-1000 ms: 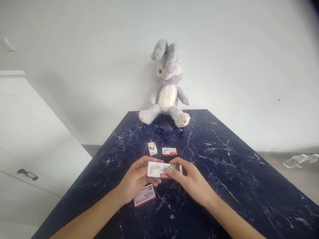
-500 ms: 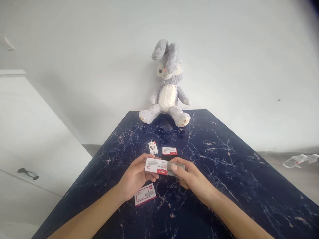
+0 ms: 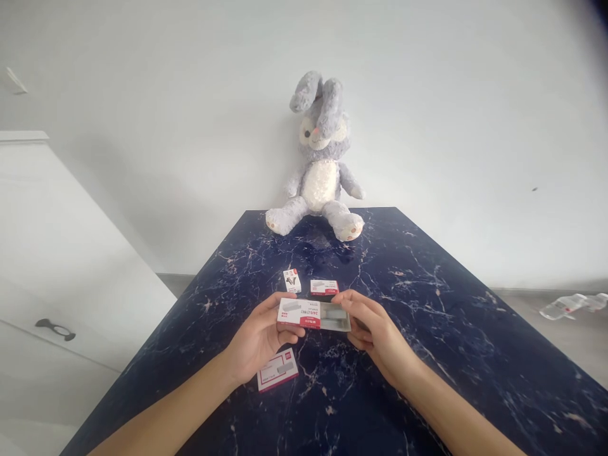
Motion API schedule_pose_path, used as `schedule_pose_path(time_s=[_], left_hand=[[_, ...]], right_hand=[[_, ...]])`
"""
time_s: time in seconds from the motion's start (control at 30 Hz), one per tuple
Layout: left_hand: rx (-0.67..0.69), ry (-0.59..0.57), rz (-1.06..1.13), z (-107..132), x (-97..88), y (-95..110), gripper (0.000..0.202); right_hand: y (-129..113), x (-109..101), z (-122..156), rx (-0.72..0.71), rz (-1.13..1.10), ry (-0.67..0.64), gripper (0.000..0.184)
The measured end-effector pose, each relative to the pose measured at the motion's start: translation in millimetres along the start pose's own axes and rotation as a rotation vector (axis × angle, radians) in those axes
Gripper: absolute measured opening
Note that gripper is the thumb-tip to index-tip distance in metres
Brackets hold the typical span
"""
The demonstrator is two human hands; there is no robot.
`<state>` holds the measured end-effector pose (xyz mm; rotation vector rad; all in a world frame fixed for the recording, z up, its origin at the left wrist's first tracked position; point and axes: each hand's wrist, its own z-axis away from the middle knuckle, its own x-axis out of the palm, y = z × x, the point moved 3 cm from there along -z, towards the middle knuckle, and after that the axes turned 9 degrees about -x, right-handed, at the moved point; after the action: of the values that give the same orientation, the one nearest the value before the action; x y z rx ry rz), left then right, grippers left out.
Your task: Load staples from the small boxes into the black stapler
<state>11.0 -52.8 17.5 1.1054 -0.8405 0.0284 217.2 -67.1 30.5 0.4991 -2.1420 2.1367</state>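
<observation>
Above the dark blue marble table [image 3: 427, 329] I hold a small white and red staple box [image 3: 299, 313] in both hands. My left hand [image 3: 259, 339] grips the box's sleeve at its left end. At the right end my right hand [image 3: 375, 326] pinches the grey inner tray [image 3: 336, 316], which sticks part way out of the sleeve. Three similar small boxes lie on the table: one [image 3: 277, 370] under my left wrist, one [image 3: 291, 280] standing just beyond the hands, one [image 3: 324, 287] lying flat next to it.
A grey and white plush rabbit [image 3: 318, 171] sits at the table's far edge against the white wall. A white cabinet with a dark handle [image 3: 54, 329] stands at the left. Clear plastic wrapping [image 3: 572, 305] lies on the floor at the right.
The grey inner tray has slid further out of the box to the right, drawn by my right hand. Both hands sit slightly higher in view.
</observation>
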Motion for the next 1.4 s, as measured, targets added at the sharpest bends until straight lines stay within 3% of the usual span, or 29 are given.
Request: schedule_pose_path(time_s=[0.2,0.33,0.47,0.63,0.97,1.07,1.13,1.2,1.3,1.4], left_hand=[[-0.031,-0.001,-0.042,0.6,3.8,-3.0,0.020],[0.029,0.028,-0.037,0.7,0.9,1.1,0.021],[0.060,0.024,-0.034,0.9,-2.3,3.7,0.021],[0.025,-0.054,0.007,2.9,1.9,4.4,0.027],[-0.075,-0.305,-0.017,12.3,18.2,4.4,0.034],[-0.122,-0.329,-0.076,14.1,24.3,-1.0,0.041],[-0.112,-0.290,-0.117,12.5,25.1,-2.8,0.049],[-0.034,-0.195,-0.178,9.0,20.3,0.5,0.054],[0.154,0.007,-0.389,4.6,3.4,15.7,0.050],[0.332,0.328,-0.814,3.8,-20.0,36.4,0.041]], right_hand=[[2.0,2.4,-1.5,-0.011,0.277,-0.052,0.030],[-1.4,2.5,-0.2,-0.035,0.211,-0.025,0.038],[-3.9,3.3,0.9,-0.025,0.181,-0.087,0.042],[-4.5,6.0,1.1,-0.037,0.254,-0.107,0.049],[10.4,18.6,6.8,0.041,0.038,-0.255,0.049],[10.2,24.8,8.5,-0.020,0.082,-0.385,0.047],[6.5,28.1,8.9,-0.087,0.171,-0.474,0.046],[0.8,24.1,6.9,-0.120,0.334,-0.445,0.046],[-12.3,1.5,0.0,-0.116,0.642,-0.232,0.044],[-25.8,-33.6,-9.4,-0.194,1.031,0.023,0.028]])
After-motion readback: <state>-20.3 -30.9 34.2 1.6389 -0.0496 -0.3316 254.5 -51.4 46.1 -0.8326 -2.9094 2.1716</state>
